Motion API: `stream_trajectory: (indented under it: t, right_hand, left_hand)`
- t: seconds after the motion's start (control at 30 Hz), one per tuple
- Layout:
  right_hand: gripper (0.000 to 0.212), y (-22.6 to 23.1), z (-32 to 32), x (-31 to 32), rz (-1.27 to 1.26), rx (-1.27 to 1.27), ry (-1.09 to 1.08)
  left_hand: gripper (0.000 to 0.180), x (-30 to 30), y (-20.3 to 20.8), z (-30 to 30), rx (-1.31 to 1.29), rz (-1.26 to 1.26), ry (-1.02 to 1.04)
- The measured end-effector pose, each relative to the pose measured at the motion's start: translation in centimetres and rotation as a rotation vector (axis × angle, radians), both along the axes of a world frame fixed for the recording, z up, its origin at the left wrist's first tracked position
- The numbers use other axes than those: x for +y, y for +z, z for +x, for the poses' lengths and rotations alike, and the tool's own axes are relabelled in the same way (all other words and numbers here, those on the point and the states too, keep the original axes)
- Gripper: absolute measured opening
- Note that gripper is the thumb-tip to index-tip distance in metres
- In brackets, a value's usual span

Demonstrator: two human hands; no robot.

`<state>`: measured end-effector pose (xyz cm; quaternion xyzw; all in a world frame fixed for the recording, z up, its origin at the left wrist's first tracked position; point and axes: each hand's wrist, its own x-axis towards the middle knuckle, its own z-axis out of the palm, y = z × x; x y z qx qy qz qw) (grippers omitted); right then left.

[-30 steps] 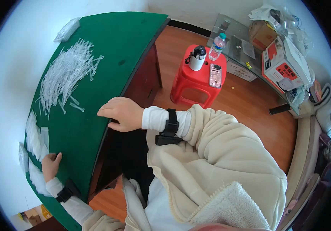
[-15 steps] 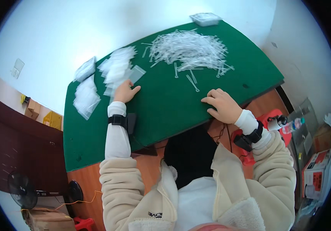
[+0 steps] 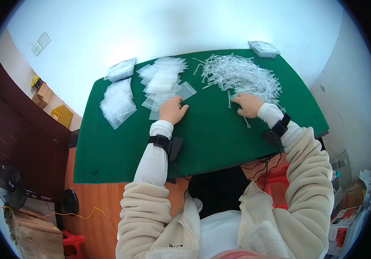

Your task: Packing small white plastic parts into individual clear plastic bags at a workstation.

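My left hand (image 3: 173,110) rests on the near end of a spread of clear zip bags (image 3: 164,82), thumb apart from the fingers. Its fingertips touch the bags beside one loose zip bag (image 3: 187,90) that sticks out to the right. My right hand (image 3: 249,105) is at the near edge of a heap of small clear plastic sticks with looped ends (image 3: 241,73). Its thumb and fingers are apart, over a few strays. One stray stick (image 3: 247,123) pokes out below the palm, and another (image 3: 229,99) lies left of the fingertips.
At the far left of the green table (image 3: 202,146) are a wrapped bundle (image 3: 121,69) and a pile of filled-looking clear bags (image 3: 119,105). Another clear pack (image 3: 264,48) sits at the far right corner. A red stool (image 3: 276,185) stands below the table's right side.
My right hand has moved forward from bare cloth to the near edge of the stick heap. My left hand stays at the zip bags. The whole view has shifted.
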<state>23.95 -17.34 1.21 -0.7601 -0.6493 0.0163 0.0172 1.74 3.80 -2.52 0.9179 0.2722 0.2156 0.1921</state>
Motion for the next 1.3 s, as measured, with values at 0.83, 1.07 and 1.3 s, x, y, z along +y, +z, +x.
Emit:
stream_trajectory:
  t: [0.83, 1.07, 1.3]
  right_hand:
    - [0.033, -2.1, 7.9, 29.1, 0.086, -0.125, -0.237]
    - [0.033, -2.1, 7.6, 29.5, 0.057, -0.135, -0.137]
    - [0.022, -2.3, 5.7, 27.6, 0.134, -0.103, 0.018]
  left_hand:
    - [0.068, -2.0, -1.3, 0.2, 0.017, 0.12, 0.048]
    - [0.065, -2.8, -0.6, 0.8, -0.101, 0.087, 0.076]
    - [0.051, -2.6, -0.5, 0.7, -0.069, 0.065, 0.046]
